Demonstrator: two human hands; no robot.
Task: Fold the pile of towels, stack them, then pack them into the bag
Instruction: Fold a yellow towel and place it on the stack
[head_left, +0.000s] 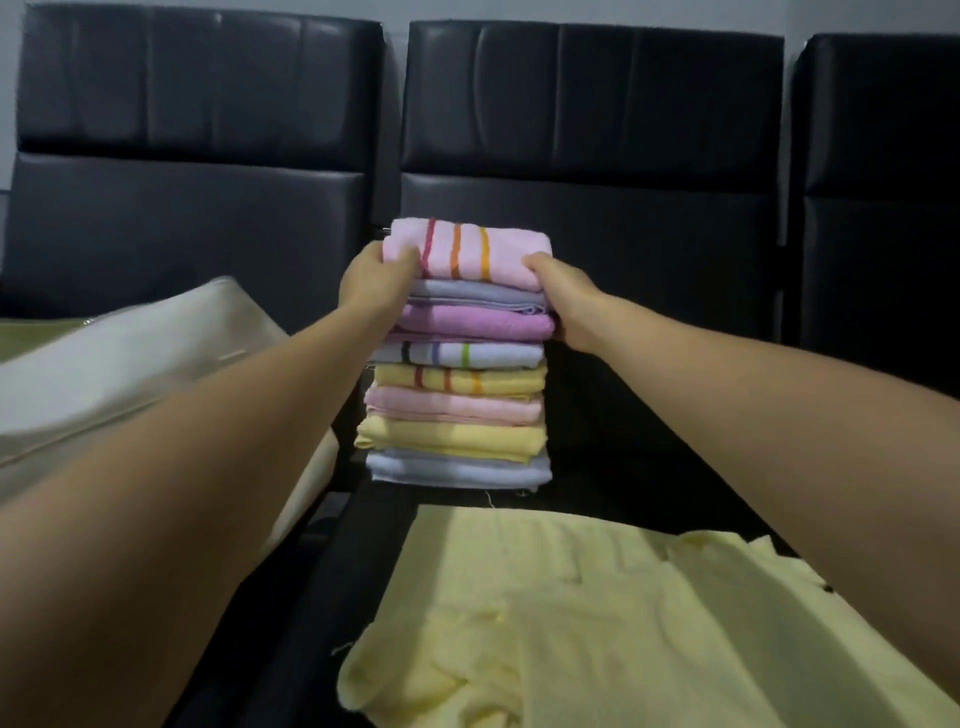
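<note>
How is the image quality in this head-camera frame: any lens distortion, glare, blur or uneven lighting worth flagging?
Head view: the wide-angle lens stretches both forearms toward the bottom corners; dim room light, with soft glare on the black padded headboards; the towel stack between the left hand and right hand is fairly sharp; the unfolded yellow towel in front looks softer and brighter.
</note>
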